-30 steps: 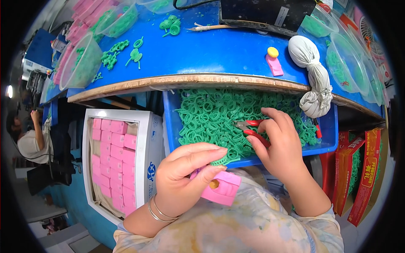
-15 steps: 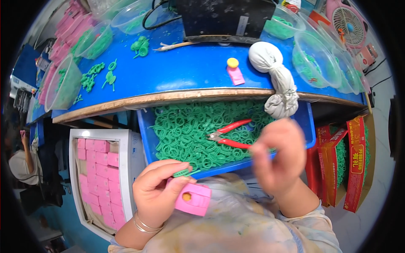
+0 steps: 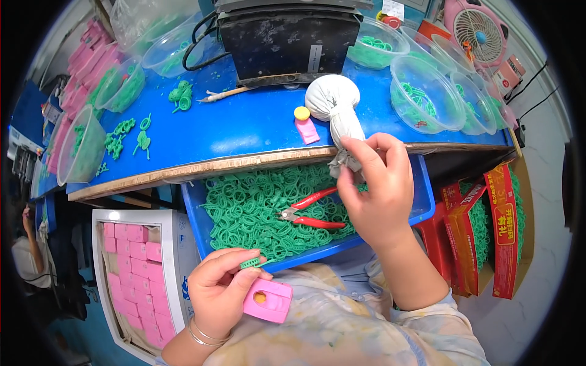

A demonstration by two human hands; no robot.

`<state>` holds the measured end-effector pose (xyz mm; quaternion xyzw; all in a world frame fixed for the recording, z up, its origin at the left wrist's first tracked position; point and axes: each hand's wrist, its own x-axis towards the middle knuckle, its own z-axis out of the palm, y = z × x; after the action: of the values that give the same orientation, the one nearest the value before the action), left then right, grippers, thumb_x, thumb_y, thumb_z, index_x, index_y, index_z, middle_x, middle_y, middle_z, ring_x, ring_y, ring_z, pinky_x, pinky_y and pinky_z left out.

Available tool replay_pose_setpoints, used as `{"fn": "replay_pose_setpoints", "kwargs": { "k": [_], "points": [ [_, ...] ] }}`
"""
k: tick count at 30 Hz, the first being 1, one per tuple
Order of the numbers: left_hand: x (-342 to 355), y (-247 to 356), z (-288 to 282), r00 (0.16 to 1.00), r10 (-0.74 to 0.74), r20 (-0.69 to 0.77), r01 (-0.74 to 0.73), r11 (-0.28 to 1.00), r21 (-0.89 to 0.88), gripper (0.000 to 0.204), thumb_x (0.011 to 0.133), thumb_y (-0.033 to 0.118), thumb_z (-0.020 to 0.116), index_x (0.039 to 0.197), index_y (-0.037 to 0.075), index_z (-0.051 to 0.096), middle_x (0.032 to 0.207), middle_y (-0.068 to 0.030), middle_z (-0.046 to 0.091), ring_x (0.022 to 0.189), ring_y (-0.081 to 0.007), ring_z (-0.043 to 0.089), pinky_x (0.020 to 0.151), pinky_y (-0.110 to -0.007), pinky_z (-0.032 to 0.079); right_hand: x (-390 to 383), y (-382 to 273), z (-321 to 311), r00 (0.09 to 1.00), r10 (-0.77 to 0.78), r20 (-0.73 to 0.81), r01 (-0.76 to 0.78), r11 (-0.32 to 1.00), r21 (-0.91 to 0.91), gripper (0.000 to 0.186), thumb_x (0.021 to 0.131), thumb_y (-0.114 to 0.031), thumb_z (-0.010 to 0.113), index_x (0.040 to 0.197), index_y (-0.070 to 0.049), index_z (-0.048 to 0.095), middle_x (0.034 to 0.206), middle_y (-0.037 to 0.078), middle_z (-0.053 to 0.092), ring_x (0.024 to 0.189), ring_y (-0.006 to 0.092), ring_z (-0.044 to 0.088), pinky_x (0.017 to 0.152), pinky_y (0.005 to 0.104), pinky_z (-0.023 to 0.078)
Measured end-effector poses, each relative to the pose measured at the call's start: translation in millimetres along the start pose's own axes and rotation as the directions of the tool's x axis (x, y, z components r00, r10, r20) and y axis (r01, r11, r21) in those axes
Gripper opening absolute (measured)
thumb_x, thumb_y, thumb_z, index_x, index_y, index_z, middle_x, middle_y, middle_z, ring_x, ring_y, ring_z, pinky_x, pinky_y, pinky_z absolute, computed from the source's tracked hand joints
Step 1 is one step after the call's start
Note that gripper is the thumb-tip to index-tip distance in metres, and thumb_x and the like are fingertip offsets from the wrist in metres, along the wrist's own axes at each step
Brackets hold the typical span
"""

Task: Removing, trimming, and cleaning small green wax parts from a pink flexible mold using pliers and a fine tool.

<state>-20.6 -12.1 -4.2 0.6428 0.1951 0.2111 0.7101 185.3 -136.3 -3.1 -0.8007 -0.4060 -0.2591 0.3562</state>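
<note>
Left grip (image 3: pixel 218 290): your thumb and fingertips pinch a small green plastic ring with a ridged band (image 3: pixel 250 263), with a pink plastic block with a round hole (image 3: pixel 267 301) held below your thumb.
Ring: it sits at your fingertips, near the tray's front edge; press just firmly enough to stop it turning, since such thin plastic probably bends easily.
Block: it juts out to the right of your thumb, above your shirt, hole toward the camera; steady it against your fingers so it does not tip when you reach.
Blue plastic tray (image 3: pixel 421 196): loose green plastic rings (image 3: pixel 244 213) fill it, and red-handled metal cutters (image 3: pixel 311 210) lie on them, handles spread; best carry your right wrist clear.
Pink plastic piece with a round yellow top (image 3: pixel 306 125): it rests on the blue bench (image 3: pixel 244 137), just left of the bundle; a sideways sweep could knock it.
White tied cloth bundle (image 3: pixel 332 97): its round end is on the bench, its gathered tail hanging over the front edge.
Right grip (image 3: pixel 381 188): your thumb and forefinger are at that tail; I cannot tell whether they have closed on it. Gathered cloth should give a surer hold than loose folds.
</note>
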Motion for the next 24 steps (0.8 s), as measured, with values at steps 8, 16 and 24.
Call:
{"fn": "replay_pose_setpoints", "kwargs": {
  "k": [8,16,24],
  "points": [
    [-3.3,-2.7,-4.2,0.999,-0.054,-0.002,0.054,0.996,-0.066,0.025,0.081,-0.013,0.055,0.104,-0.005,0.061,0.097,-0.0144,0.058,0.079,-0.0221,0.065,0.070,-0.029,0.055,33.9,-9.8,2.2,0.976,-0.206,-0.077,0.183,0.956,-0.231,0.027,0.068,-0.012,0.070,0.094,-0.008,0.065,0.087,0.009,0.053,0.079,0.0263,0.053,0.068,0.0378,0.041],
    [-6.1,4.5,-12.4,0.999,0.036,-0.019,-0.038,0.996,-0.076,0.023,0.083,-0.009,0.057,0.105,-0.005,0.061,0.098,-0.0144,0.058,0.081,-0.0217,0.065,0.071,-0.028,0.055,95.3,-64.8,100.0,0.908,-0.280,0.312,0.362,0.899,-0.245,0.011,0.070,-0.010,0.059,0.079,-0.005,0.061,0.083,0.010,0.059,0.079,0.0238,0.059,0.065,0.0356,0.048],
    [-14.1,2.7,-40.5,0.992,0.026,-0.121,-0.034,0.997,-0.069,0.024,0.084,-0.009,0.055,0.107,-0.006,0.059,0.098,-0.0147,0.058,0.081,-0.0219,0.065,0.071,-0.028,0.054,94.3,-66.5,101.2,0.892,-0.399,0.213,0.425,0.901,-0.091,0.012,0.074,-0.005,0.058,0.085,-0.002,0.057,0.083,0.012,0.057,0.078,0.0258,0.060,0.066,0.0373,0.049]
  ]
}}
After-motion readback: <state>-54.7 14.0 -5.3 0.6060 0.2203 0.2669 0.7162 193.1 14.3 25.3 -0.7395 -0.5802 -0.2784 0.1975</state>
